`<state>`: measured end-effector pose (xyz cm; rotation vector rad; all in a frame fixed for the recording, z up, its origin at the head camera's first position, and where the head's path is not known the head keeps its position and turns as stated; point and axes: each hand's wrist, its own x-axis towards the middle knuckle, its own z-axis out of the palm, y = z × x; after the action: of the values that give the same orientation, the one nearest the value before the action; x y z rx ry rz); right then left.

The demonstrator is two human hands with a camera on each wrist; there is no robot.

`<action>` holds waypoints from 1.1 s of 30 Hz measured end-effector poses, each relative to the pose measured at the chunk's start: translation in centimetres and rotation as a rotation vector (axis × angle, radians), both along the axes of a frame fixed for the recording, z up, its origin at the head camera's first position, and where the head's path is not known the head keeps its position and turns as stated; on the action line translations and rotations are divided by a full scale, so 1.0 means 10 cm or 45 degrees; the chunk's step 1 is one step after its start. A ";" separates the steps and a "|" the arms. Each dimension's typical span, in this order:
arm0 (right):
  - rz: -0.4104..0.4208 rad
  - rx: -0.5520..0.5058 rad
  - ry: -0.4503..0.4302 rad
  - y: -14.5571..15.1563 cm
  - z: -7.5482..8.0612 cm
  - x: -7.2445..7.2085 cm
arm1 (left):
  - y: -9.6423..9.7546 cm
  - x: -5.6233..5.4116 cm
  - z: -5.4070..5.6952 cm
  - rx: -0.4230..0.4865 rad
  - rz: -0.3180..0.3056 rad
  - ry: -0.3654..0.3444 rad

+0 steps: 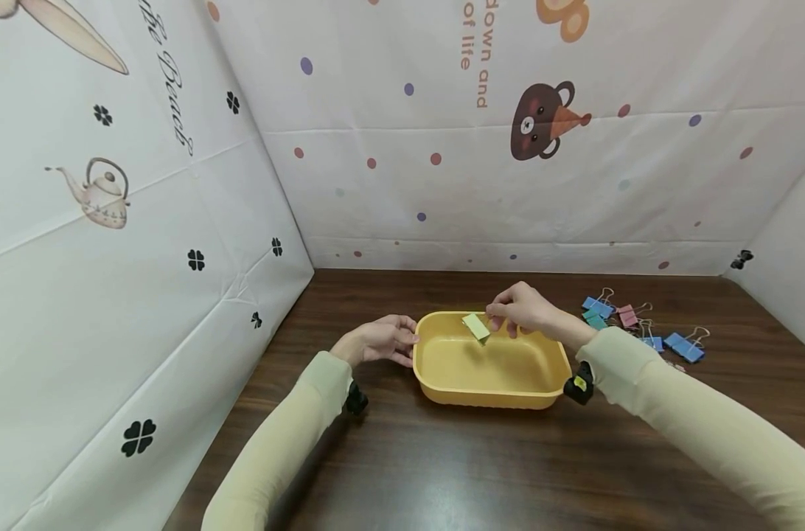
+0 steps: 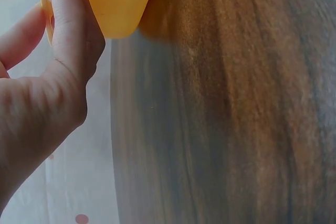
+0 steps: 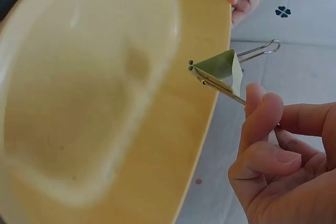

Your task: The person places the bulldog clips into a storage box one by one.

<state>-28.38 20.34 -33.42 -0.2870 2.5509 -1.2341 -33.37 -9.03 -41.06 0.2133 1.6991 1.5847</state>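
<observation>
A yellow plastic basin [image 1: 489, 377] stands on the dark wooden table. My left hand [image 1: 384, 340] grips its left rim, with the fingers and thumb on either side of the wall in the left wrist view. Over the back part of the basin, my right hand [image 1: 523, 310] pinches a yellow-green binder clip [image 3: 216, 71] by one of its wire handles. The clip's other wire handle [image 3: 260, 52] sticks out freely in the right wrist view. Inside the basin, the visible floor [image 3: 79, 103] is bare.
Several binder clips lie right of the basin: a blue clip [image 1: 684, 346], a pink clip [image 1: 627, 316], a teal clip [image 1: 595, 318] and others, partly behind my right forearm. White printed sheets [image 1: 402, 184] form walls at the back and both sides of the table [image 1: 442, 472].
</observation>
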 end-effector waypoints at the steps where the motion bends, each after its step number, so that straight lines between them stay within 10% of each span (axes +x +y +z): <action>1: 0.002 0.000 -0.001 -0.02 -0.02 0.00 | 0.00 0.00 0.00 0.001 0.001 -0.001; 23: 0.081 0.107 0.199 -0.49 -0.18 -0.03 | 0.02 0.02 -0.01 -0.004 -0.001 0.019; 33: 0.005 0.130 0.214 -0.23 -0.05 -0.06 | 0.01 0.02 0.00 -0.019 -0.004 0.030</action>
<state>-28.98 18.06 -33.88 -0.3881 2.7435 -1.1174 -33.16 -8.91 -41.08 0.2280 1.7270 1.5727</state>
